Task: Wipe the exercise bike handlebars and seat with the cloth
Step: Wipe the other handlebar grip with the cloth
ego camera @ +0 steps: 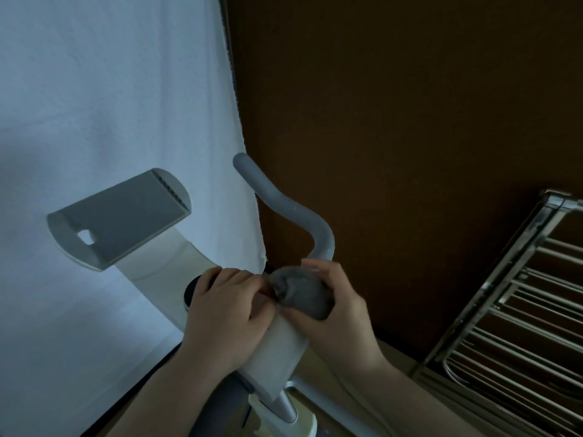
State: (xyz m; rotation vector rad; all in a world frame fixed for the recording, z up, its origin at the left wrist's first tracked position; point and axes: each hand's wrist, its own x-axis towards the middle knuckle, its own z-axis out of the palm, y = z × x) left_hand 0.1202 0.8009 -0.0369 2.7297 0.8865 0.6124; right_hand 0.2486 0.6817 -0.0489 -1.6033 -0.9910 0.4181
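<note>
A grey curved handlebar of the exercise bike rises up and to the left from the white stem. My right hand grips a bunched grey cloth wrapped around the base of that handlebar. My left hand rests curled on the top of the stem just left of the cloth, its fingertips touching the cloth's edge. The seat is out of view.
A grey tablet holder on a white bracket stands out to the left. A white sheet hangs behind, a brown wall to the right. A metal rack stands at the right edge.
</note>
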